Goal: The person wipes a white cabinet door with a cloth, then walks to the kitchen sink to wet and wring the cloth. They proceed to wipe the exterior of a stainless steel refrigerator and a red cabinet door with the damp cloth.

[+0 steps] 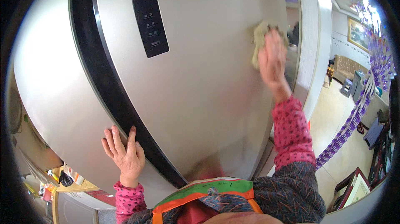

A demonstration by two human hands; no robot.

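A tall silver-beige refrigerator (200, 78) fills the middle of the head view, with a dark vertical band (112, 86) between its two doors and a black control panel (149, 20) on the right-hand door. My right hand (273, 59) presses a pale yellow-green cloth (259, 43) flat against that door, high up near its right edge; hand and cloth are slightly blurred. Lower down, my left hand (125, 153) rests with fingers spread on the left-hand door, its fingertips reaching the dark band. It holds nothing.
A white door frame (310, 36) stands just right of the refrigerator. Beyond it hangs a purple beaded curtain (354, 115), gathered to one side, with a sofa (350, 68) farther back. Several bottles and small items crowd a wooden shelf (79, 186) at lower left.
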